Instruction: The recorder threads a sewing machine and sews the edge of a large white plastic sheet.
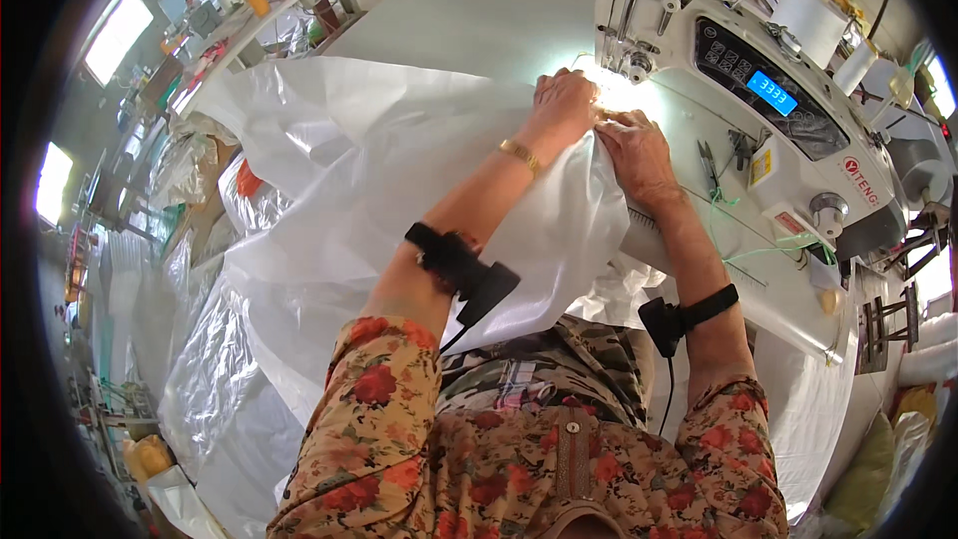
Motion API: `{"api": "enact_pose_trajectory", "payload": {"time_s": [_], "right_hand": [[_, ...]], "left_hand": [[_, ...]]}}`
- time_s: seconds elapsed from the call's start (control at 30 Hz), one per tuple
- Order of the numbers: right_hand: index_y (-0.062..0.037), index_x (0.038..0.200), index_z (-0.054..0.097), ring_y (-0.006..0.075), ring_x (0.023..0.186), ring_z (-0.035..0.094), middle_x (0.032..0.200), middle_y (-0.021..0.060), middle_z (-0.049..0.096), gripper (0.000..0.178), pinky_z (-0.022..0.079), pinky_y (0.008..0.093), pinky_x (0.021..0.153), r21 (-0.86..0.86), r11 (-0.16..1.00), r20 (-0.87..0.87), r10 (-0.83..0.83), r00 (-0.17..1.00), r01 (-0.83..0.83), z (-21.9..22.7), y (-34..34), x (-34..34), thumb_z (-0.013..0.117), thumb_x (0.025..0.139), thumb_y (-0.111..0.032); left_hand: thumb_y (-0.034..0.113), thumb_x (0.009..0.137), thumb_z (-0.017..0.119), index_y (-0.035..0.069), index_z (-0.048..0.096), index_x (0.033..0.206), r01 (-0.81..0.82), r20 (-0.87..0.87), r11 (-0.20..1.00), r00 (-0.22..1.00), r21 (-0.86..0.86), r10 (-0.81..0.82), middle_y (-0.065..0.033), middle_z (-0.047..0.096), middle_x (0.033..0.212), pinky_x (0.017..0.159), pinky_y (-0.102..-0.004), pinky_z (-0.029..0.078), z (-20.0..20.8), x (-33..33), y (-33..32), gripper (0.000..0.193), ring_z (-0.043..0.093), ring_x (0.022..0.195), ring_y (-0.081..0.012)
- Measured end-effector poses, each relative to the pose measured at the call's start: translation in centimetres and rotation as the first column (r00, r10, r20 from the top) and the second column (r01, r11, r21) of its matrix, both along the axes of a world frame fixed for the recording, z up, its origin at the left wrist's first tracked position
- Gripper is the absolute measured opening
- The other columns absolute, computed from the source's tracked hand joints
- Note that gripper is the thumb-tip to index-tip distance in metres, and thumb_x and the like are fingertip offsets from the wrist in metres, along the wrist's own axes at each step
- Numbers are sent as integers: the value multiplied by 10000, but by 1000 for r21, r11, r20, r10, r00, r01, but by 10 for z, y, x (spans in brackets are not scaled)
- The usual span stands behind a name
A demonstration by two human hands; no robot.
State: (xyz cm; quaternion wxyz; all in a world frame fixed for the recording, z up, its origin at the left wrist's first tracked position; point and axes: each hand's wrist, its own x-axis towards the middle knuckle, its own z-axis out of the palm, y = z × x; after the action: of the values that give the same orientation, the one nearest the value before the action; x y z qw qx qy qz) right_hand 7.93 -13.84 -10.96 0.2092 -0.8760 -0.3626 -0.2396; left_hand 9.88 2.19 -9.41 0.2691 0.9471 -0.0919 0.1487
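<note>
A large white translucent sheet point(369, 180), woven or plastic-looking, spreads over the table and hangs toward my lap. Its edge runs up to the bright lamp glare under the head of a white sewing machine point(738, 80). Close to the needle area, my left hand point(561, 108) is closed on the sheet, fingers bent. Just to its right and slightly nearer, my right hand point(639, 152) pinches the same edge, thumb side toward the left hand. Glare and my fingers hide the needle, the presser foot and the exact grip.
Small thread snips point(710, 168) and green thread point(720, 200) lie right of my right hand, on the machine bed. A blue-lit display panel point(771, 93) sits on the machine arm. Thread cones point(806, 20) stand behind it. Crumpled clear plastic point(215, 349) fills the left side.
</note>
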Motion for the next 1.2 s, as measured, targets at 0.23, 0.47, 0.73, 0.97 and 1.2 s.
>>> {"api": "enact_pose_trajectory", "payload": {"time_s": [0.23, 0.47, 0.73, 0.97, 1.2], "right_hand": [[-115, 1025, 644, 243, 1046, 549, 1071, 65, 636, 204, 423, 392, 889, -222, 958, 44, -177, 983, 183, -2, 2, -12, 515, 882, -182], [-113, 1033, 641, 264, 1047, 543, 999, 87, 655, 218, 412, 416, 874, -145, 965, -83, -233, 969, 219, -3, 11, -10, 498, 890, -195], [-139, 1149, 604, 302, 1053, 536, 1037, 83, 653, 284, 403, 471, 869, -231, 943, -127, -271, 954, 238, -1, 12, -3, 481, 904, -212], [-137, 1144, 603, 342, 1109, 519, 1139, 62, 617, 283, 404, 508, 880, -233, 948, -173, -259, 950, 216, -1, 12, 2, 453, 918, -217], [-123, 1073, 646, 351, 1090, 525, 1160, 104, 588, 278, 410, 527, 859, -138, 976, -66, -178, 982, 168, -15, 5, 12, 461, 937, -279]], "left_hand": [[238, 786, 629, 22, 611, 930, 158, 230, 986, 959, 52, -165, -127, 585, 1049, 916, -413, 384, -9, -89, -6, 260, 510, 1081, -303], [316, 821, 618, 2, 485, 1243, 237, 143, 966, 958, 101, -250, -140, 472, 1292, 1019, -409, 362, -18, -75, 14, 542, 458, 1206, -311], [378, 843, 589, 8, 484, 1268, 233, 76, 953, 965, 195, -252, -179, 446, 1334, 1048, -422, 333, -14, -58, 18, 573, 427, 1246, -326], [324, 811, 613, 10, 529, 1175, 232, 185, 955, 946, 182, -265, -173, 564, 1116, 985, -423, 373, -15, -57, 19, 488, 511, 1112, -320], [352, 853, 573, 23, 519, 1198, 257, -3, 947, 965, 193, -261, -199, 545, 1189, 1005, -428, 360, -13, -51, 16, 480, 485, 1156, -343]]}}
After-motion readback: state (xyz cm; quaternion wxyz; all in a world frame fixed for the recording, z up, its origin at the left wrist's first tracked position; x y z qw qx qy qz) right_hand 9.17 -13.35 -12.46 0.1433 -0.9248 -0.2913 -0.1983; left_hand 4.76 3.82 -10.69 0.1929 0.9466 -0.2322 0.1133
